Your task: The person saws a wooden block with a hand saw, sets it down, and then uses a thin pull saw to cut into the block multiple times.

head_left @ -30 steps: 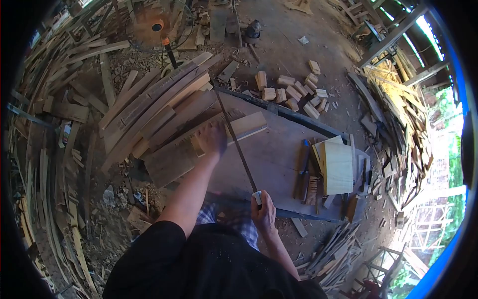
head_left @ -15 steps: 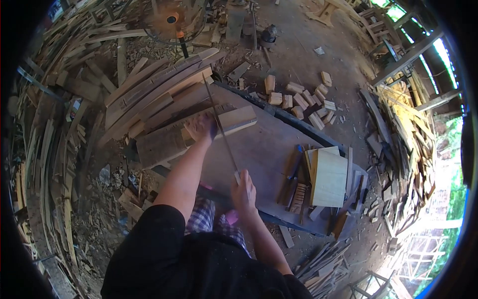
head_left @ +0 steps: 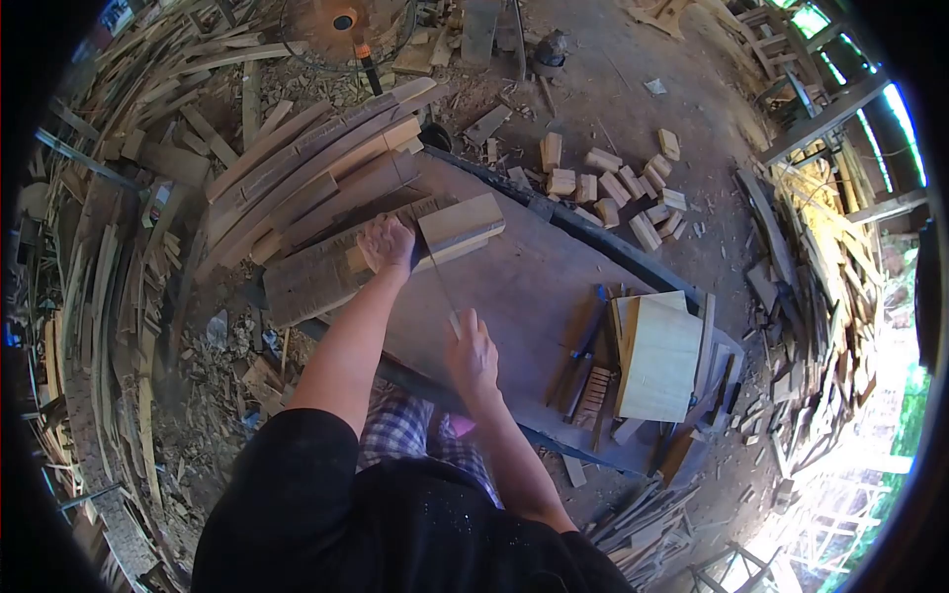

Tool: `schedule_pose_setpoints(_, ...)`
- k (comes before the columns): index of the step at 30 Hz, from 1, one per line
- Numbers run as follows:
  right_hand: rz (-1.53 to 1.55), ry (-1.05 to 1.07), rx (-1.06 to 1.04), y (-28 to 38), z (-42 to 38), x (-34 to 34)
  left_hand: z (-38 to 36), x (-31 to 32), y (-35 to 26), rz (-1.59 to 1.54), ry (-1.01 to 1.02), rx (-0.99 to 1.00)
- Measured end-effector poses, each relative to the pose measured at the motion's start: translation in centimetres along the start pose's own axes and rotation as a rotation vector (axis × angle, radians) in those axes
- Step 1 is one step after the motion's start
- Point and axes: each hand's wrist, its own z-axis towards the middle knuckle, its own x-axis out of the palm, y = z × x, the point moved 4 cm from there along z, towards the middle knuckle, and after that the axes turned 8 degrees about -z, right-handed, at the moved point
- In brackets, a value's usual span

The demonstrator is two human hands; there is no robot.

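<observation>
My right hand (head_left: 473, 354) is closed round the handle of a thin-bladed saw (head_left: 435, 267). The blade runs up and to the left, across a light wooden block (head_left: 463, 223) at the end of a board. My left hand (head_left: 387, 243) presses on the wood just left of the blade, its fingers bent over the top. A wide, rough plank (head_left: 311, 284) lies under and left of my left hand. The wood rests on a flat brown worktable (head_left: 524, 287).
Long curved boards (head_left: 306, 158) are stacked beyond my left hand. A pale panel (head_left: 657, 358) and tools lie at the table's right end. Several small blocks (head_left: 560, 183) are scattered on the floor past the table. A fan (head_left: 344, 22) stands at the top.
My right hand has moved slightly left and up along with the saw. My left hand has shifted a little to the left. The view has tilted slightly.
</observation>
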Motion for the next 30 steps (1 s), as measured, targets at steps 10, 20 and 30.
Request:
schedule_pose_setpoints(10, -0.022, 0.028, -0.014, -3.1, -4.9, -1.6, -0.2, -1.4, -1.0, 0.078, -0.021, -0.015)
schedule_pose_setpoints(20, 0.007, 0.048, -0.055, 1.5, 2.7, -0.3, 0.0, -0.9, -0.5, -0.013, -0.035, -0.089)
schedule_pose_setpoints(30, -0.023, 0.12, 0.039, -3.2, -9.1, -5.4, -0.2, -1.8, -1.1, -0.05, -0.032, -0.011)
